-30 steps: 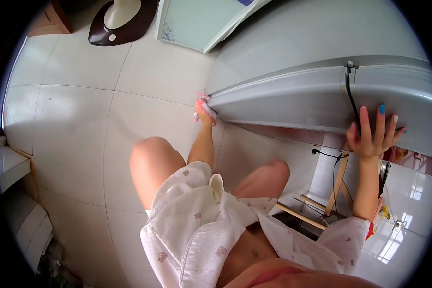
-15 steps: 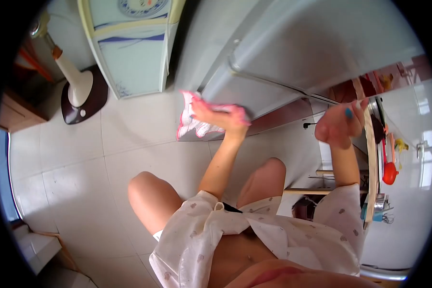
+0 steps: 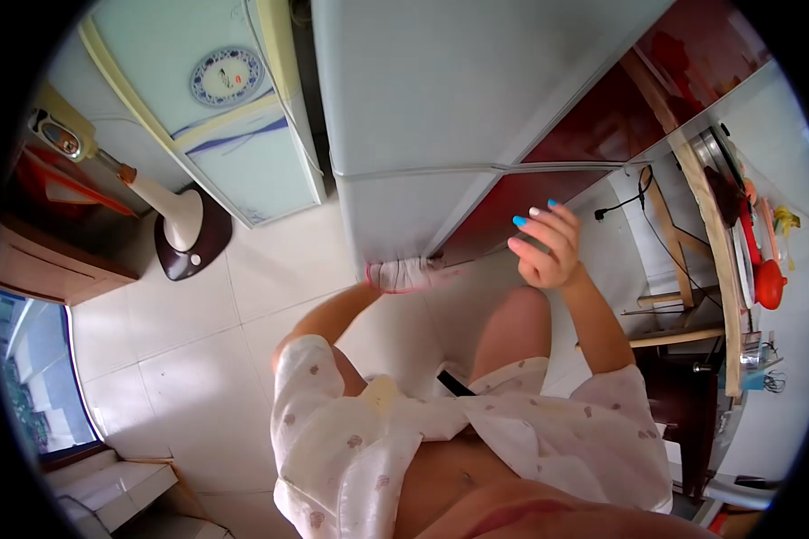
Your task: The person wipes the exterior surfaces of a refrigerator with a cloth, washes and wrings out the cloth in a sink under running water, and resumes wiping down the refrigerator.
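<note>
Over the fingers of the left hand [image 3: 375, 284] lies a pink-edged cloth [image 3: 404, 275].

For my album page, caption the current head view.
Left hand holding a pink-edged cloth at the foot of a grey fridge, right hand empty.

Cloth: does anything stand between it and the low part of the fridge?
Nothing visible does. The cloth is right at the low edge of the fridge, and the right hand is off to the side.
</note>
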The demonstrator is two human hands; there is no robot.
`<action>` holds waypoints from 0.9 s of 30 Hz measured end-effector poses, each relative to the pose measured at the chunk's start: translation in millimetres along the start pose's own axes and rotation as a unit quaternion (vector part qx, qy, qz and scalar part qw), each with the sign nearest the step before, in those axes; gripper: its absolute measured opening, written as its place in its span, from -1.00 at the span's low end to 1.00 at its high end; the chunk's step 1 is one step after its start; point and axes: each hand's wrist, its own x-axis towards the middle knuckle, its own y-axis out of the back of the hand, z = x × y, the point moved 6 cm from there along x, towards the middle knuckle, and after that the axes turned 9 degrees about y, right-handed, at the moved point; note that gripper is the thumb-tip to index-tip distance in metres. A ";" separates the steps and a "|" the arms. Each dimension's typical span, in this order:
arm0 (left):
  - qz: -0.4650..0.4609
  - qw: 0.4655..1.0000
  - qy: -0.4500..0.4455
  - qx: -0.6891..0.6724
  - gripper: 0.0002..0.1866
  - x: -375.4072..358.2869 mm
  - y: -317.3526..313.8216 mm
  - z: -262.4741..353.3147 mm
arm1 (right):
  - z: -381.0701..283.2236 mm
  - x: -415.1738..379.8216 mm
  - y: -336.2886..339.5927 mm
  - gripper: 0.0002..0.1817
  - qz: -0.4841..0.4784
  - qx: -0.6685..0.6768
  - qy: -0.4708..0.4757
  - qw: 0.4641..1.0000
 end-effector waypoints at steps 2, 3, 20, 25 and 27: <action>0.176 0.829 -0.530 -0.032 -0.69 -67.5 57.2 47.1 | -3.5 -14.7 -6.2 -0.69 0.009 0.015 -0.053 0.998; 0.216 0.691 -0.689 -0.033 -0.66 -104.2 74.6 51.3 | -8.1 -20.9 -6.6 -0.69 0.013 0.016 -0.061 0.998; -0.519 0.850 0.026 -0.085 -0.44 131.7 -218.3 -65.6 | 26.2 -18.5 -3.0 -0.68 0.120 0.038 -0.290 0.949; -0.594 0.746 -0.209 -0.217 -0.39 26.0 -109.9 -35.6 | 29.1 -13.6 -9.1 -0.70 0.124 0.124 -0.313 0.933; -0.575 0.727 -0.266 -0.266 -0.40 -27.3 -63.2 -25.4 | 34.7 -5.0 -8.1 -0.71 0.128 0.203 -0.315 0.918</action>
